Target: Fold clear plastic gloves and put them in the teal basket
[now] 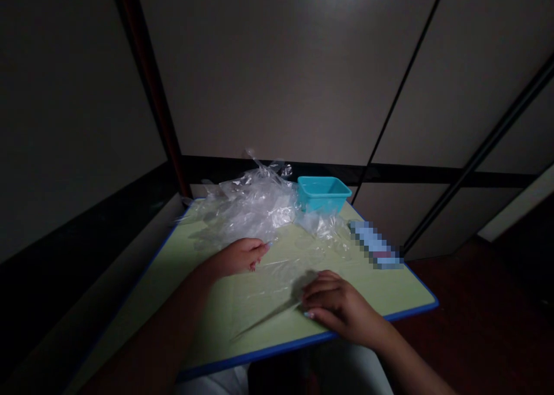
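A thin clear plastic bag (277, 279) lies on the pale yellow-green table between my hands. My right hand (341, 308) is closed on its right side, thumb against fingers, and the near edge of the plastic lifts a little off the table. At the far left side of the bag, my left hand (240, 256) is closed with its fingers pinched together. Small reddish bits show under those fingers, too small to name. Beyond my left hand rises a loose heap of crumpled clear plastic bags (259, 204).
A turquoise plastic basket (324, 202) stands at the back of the table (173, 279), with more clear plastic (322, 226) in front of it. A blurred-out light blue item (375, 245) lies near the right edge. Cabinet panels (277, 83) rise behind the table.
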Motion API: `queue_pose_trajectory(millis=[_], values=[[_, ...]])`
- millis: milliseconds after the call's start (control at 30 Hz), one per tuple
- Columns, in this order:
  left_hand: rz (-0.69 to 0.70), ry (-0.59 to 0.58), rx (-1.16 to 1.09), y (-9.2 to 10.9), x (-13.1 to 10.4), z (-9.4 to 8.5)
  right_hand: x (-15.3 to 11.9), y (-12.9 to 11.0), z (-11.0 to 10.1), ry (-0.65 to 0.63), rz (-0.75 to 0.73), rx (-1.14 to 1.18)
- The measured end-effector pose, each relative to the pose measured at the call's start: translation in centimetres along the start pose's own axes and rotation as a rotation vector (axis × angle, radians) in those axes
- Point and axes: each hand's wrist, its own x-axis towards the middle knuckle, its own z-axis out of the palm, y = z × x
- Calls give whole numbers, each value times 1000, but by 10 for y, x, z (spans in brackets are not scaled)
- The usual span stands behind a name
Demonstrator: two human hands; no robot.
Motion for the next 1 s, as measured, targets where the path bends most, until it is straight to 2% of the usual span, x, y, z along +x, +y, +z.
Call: queue_pose_trajectory(millis=[167, 267, 433, 600, 867, 1000], values=[[-20, 15, -5, 3, 2, -8, 40, 15, -23, -185, 50, 275], [-23, 29, 19, 5, 1, -10, 65, 33, -32, -307, 111, 324], [17, 107, 111, 5, -1, -16, 93, 60, -32, -500, 201, 398], [56, 114, 254, 5, -3, -20, 92, 78, -18, -474, 286, 502], [90, 43, 385, 13, -7, 2, 83, 81, -19, -349, 271, 514], [59, -43, 347, 13, -8, 5, 84, 79, -18, -297, 260, 513]])
